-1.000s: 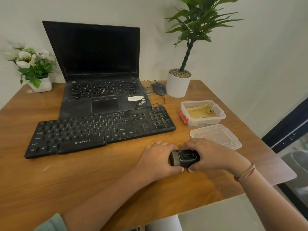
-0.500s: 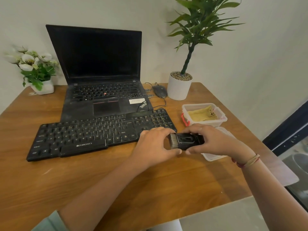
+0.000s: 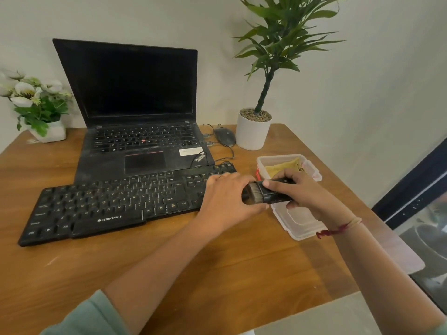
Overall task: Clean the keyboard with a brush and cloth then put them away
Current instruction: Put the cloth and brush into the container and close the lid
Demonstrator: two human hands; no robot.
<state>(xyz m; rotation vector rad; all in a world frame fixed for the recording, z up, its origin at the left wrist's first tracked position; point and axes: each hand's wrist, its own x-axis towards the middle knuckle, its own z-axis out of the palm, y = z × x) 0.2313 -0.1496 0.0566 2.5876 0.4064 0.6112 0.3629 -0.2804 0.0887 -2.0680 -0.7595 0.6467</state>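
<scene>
A black keyboard lies on the wooden table in front of a laptop. Both hands hold a small black brush just above the keyboard's right end. My right hand grips the brush body from the right. My left hand curls round its bristle end from the left and hides part of the number pad. A yellow cloth lies in a clear plastic box just behind my right hand.
The box's clear lid lies flat under my right wrist. An open black laptop stands behind the keyboard. A mouse and a white potted plant stand at the back right, a flower pot at the back left.
Both hands have lifted the brush off the table near the front edge and carried it away from me, up to the keyboard's right end.
</scene>
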